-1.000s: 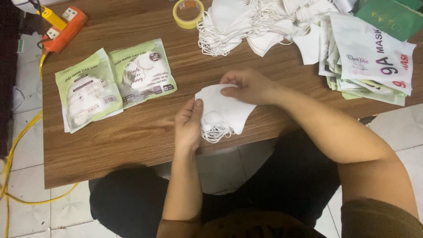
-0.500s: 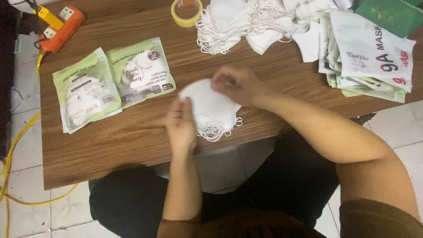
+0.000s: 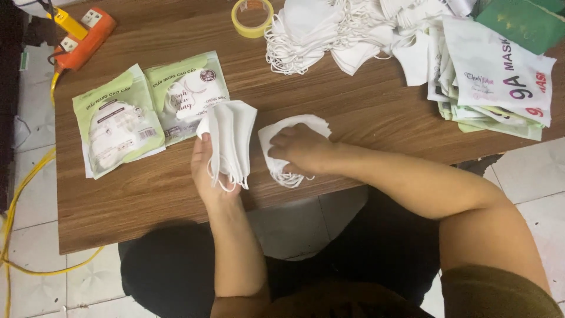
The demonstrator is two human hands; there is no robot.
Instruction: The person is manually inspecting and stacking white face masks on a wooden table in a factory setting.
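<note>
On the wooden table (image 3: pixel 365 112), near its front edge, the person's left hand (image 3: pixel 207 171) grips a small stack of folded white face masks (image 3: pixel 231 141), held upright on edge with the thumb on the near side and the fingers wrapped behind; the ear loops hang down over the palm. Just beside it, the right hand (image 3: pixel 300 150) lies flat, fingers spread loosely, pressing a second bunch of white masks (image 3: pixel 288 132) down on the tabletop, with loops spilling out toward the table edge under the fingers. The 2 bunches are close together but apart, a strip of bare wood showing between them. To the left of the held stack lie 2 sealed green-and-white mask packets (image 3: pixel 150 115) side by side, the nearer one just touching or slightly under the upright masks; which, cannot be told. At the far edge a roll of yellow tape (image 3: pixel 253 17) rests beside a large loose heap of white masks (image 3: pixel 341 32) with tangled loops. On the far right sits a pile of flat printed pouches (image 3: pixel 494 82), white and green, stacked unevenly. An orange power strip (image 3: pixel 85 35) sits at the far left corner, a yellow cord (image 3: pixel 23 194) trailing down across the tiled floor (image 3: pixel 35 288).
</note>
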